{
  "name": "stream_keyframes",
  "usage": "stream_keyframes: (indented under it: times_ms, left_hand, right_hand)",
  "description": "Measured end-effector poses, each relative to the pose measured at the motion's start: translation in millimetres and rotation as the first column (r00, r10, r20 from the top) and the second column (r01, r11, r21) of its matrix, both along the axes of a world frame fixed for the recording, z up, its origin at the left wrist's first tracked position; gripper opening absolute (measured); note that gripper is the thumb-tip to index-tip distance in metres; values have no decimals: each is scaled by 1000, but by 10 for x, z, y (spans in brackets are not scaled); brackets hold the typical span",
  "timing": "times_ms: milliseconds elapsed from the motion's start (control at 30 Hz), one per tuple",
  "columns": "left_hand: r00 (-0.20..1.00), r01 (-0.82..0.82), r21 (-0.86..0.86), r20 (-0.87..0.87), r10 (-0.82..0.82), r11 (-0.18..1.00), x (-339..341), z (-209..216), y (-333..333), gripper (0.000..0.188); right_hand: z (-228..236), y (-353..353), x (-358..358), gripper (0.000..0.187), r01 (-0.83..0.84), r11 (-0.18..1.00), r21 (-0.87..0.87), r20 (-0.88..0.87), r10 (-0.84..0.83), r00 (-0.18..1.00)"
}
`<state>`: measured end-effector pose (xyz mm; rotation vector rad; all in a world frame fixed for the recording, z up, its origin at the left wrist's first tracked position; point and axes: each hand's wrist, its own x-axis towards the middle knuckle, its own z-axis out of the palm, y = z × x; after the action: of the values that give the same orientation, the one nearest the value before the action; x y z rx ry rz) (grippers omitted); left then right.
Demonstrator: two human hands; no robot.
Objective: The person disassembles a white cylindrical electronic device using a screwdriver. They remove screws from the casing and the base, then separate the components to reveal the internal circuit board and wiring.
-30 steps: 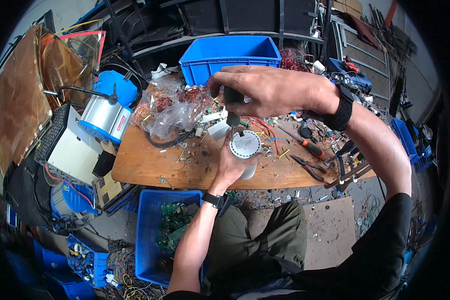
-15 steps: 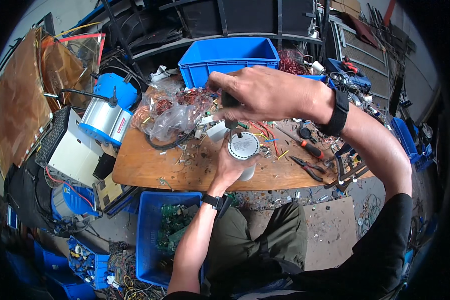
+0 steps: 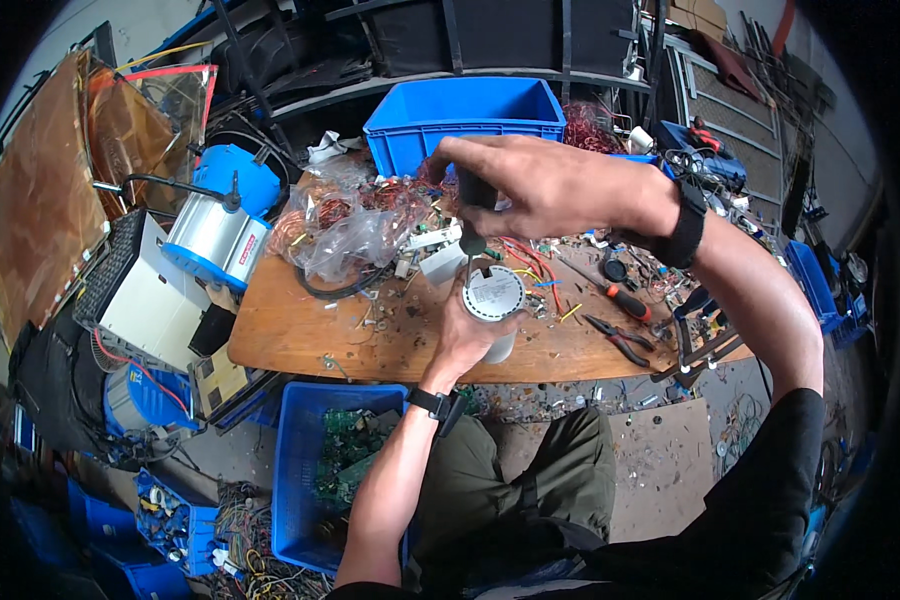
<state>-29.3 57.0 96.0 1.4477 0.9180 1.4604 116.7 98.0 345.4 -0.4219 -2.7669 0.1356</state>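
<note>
My left hand [image 3: 464, 333] is wrapped round a white cylindrical device [image 3: 493, 293], whose round, slotted end with a label faces up. Above it, my right hand [image 3: 550, 185] grips the dark handle of a screwdriver [image 3: 473, 215]. The screwdriver points down, its shaft meeting the device near the edge of the round end; the exact spot of the tip is hard to make out. Just beyond the left hand lies a white box-like piece [image 3: 442, 264]. To the right on the table are a red-and-black screwdriver [image 3: 627, 303] and pliers with dark handles [image 3: 618, 340].
Across the wooden table [image 3: 290, 335] lie scraps, wires and plastic bags [image 3: 346, 243]. A blue crate [image 3: 462, 125] stands at the back. Below the front edge, a blue bin [image 3: 295, 480] holds green circuit boards [image 3: 353, 445]. A silver-and-blue machine [image 3: 213, 235] is at the left.
The right hand and its screwdriver have turned slightly, showing more of the shaft above the device. My left hand still holds the device in nearly the same place.
</note>
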Motion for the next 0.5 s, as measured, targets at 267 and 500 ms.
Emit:
stream_keyframes:
  times_ms: [267,500]
  left_hand:
    - [1000,-9,13,20,9,1000,23,54,-30,77]
    - [998,-44,59,-44,47,997,6,65,-31,77]
  right_hand:
    - [-141,117,44,53,-18,997,74,-95,25,995]
    - [-12,-81,-43,54,111,981,161,15,-115,993]
